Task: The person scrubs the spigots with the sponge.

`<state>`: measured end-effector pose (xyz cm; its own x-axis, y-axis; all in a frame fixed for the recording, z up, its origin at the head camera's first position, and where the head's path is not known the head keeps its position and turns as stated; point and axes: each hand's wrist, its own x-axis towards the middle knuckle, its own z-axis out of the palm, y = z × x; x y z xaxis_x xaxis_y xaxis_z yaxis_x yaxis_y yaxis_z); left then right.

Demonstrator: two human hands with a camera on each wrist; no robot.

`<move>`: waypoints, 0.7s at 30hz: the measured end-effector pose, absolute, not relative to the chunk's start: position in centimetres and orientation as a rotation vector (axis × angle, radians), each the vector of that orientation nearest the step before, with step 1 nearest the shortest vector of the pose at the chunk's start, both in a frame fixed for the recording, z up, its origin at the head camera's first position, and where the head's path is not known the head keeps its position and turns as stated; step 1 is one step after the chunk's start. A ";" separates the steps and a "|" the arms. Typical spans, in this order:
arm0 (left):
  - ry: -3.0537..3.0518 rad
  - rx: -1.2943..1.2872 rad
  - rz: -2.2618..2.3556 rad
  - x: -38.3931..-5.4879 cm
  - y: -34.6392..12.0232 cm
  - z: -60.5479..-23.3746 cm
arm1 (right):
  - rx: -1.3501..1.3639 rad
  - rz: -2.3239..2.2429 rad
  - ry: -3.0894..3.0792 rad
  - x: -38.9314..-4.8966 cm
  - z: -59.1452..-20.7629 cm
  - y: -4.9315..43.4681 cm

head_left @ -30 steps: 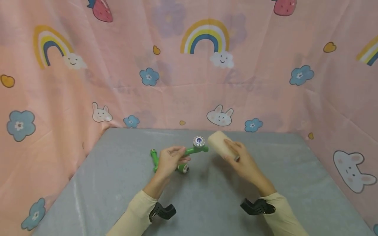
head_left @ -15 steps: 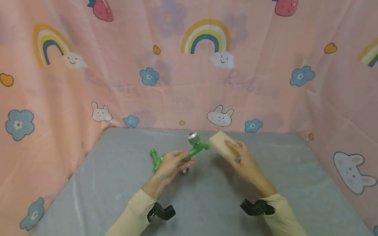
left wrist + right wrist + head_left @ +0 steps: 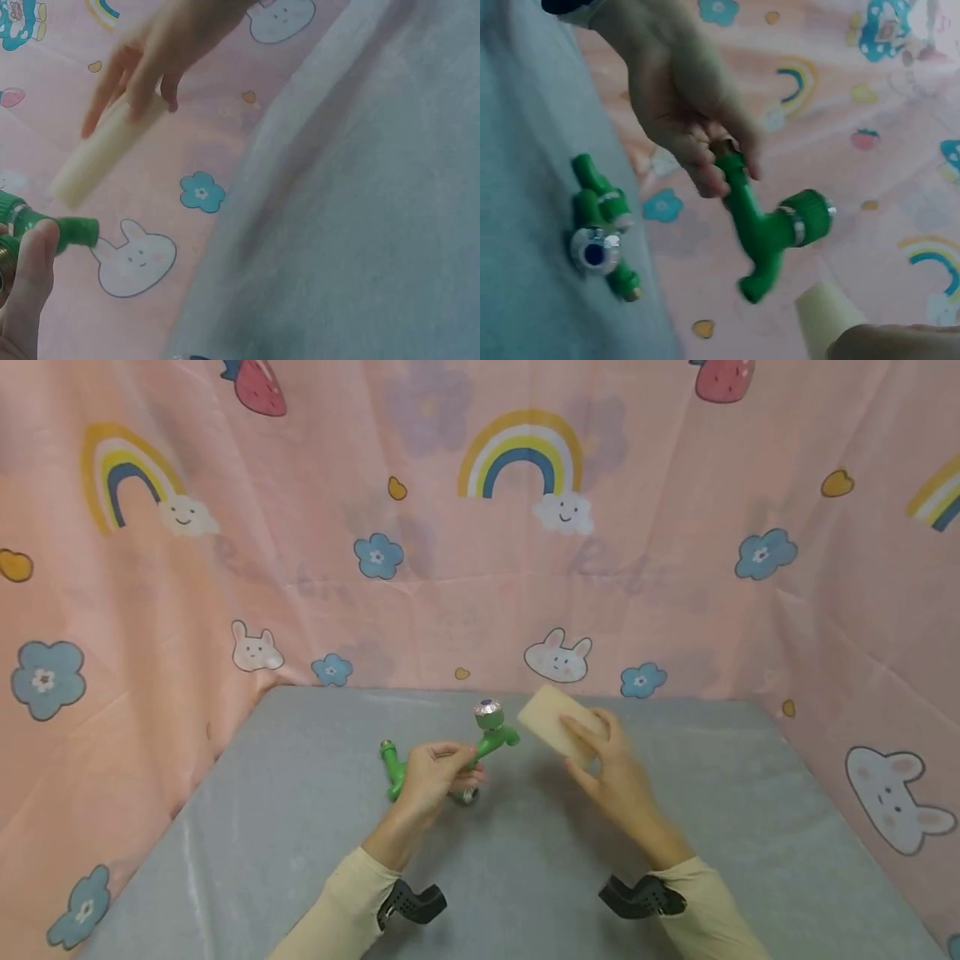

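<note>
My left hand (image 3: 431, 777) pinches a green water tap (image 3: 759, 232) by its threaded brass inlet end, above the table. The tap's round knob with a silvery cap points up in the head view, its spout toward the right. Between the fingers and thumb of my right hand (image 3: 615, 772) is a cream-coloured sponge block (image 3: 553, 720), tilted, with its free end close to the tap's spout. More green taps (image 3: 600, 217) lie on the table behind and below my left hand, which partly hides them in the head view.
A grey cloth covers the table (image 3: 300, 877). Pink printed curtain (image 3: 480, 602) rises along the back and both sides. Each wrist carries a black camera mount (image 3: 411, 903).
The held tap has turned from its knob facing the head camera to its knob upright. Just now it shifts slightly left, and the sponge moves slightly left and up.
</note>
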<state>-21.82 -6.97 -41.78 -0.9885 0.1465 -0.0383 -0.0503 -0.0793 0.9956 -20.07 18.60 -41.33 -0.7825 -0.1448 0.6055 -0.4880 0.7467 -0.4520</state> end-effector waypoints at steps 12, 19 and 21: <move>2.673 0.257 1.939 -21.1 -6.5 -40.9 | 0.579 0.608 -2.239 -19.8 -40.7 17.8; 2.988 0.286 1.700 -20.8 -6.7 -40.7 | 0.499 0.828 -2.216 -19.5 -40.2 18.7; 3.018 0.330 1.689 -20.8 -6.8 -40.7 | 0.630 0.874 -2.235 -19.3 -40.1 17.9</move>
<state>-20.77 -6.77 -40.67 -0.9277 0.0016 0.3734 0.3190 0.5230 0.7904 -19.34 17.91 -40.13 -0.6746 -0.1933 0.7124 -0.6252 0.6627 -0.4122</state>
